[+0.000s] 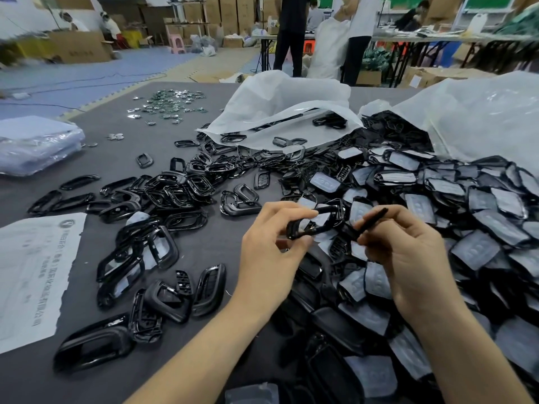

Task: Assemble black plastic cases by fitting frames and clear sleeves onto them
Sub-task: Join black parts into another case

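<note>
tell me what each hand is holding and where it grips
Left hand: glossy black plastic frame, pinched at its near end. Right hand: thin black plastic piece, pinched at its lower end.

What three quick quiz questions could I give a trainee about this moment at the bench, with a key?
1. True or false: the left hand holds a glossy black frame above the table.
2. Which is the right hand pinching? A) a thin black part B) a shiny metal badge C) the printed paper sheet
3. Fill in: the pile of black parts with clear sleeves lies to the person's ____ side.

Key: 1 true; 2 A; 3 right.
</note>
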`<state>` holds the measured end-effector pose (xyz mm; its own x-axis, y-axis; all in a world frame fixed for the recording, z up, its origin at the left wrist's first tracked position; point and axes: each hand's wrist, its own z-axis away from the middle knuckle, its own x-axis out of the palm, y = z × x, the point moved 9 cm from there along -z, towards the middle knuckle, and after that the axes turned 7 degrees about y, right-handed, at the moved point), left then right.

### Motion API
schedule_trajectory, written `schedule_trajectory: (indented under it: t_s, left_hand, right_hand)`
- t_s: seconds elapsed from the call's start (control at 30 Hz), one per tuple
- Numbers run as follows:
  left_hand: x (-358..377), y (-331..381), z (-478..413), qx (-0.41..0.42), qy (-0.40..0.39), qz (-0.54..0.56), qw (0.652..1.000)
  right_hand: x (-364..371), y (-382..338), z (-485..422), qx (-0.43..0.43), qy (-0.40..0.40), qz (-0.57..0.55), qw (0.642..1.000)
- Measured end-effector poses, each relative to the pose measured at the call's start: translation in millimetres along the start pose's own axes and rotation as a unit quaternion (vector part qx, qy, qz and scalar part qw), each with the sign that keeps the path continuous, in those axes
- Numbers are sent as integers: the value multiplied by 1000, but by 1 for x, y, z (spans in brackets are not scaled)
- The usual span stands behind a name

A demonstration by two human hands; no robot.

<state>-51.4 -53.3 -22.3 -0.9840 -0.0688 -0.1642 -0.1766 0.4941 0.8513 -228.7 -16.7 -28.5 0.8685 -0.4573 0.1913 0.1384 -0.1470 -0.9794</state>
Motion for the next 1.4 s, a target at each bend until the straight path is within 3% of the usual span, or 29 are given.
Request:
schedule_trajectory:
  t_s: [0.17,0.3,0.4,0.6,0.77,1.17,1.4]
  left_hand:
    - [-1,-7,0,-25,17,1,1000]
    - [-1,-15,0,-59,27,34,997]
    - [-2,-10,0,-49,34,51,997]
    - [3,-18,0,-131,37,233,963]
    - [5,-16,2,-141,38,256,956]
    - [5,-15,2,-139,23,252,957]
    - [2,-16,2,-134,27,223,965]
  right_hand:
    - [9,6,1,55,-37,-110,992]
    - [11,3,2,44,-53,-132,989]
    - [12,-8,4,-23,-58,-114,992]
    - [18,-36,15,-209,-50,3,977]
    - [22,-42,21,-267,-57,82,958]
    - [33,-44,26,-192,-143,-61,969]
    - [31,-41,22,-162,-143,-102,971]
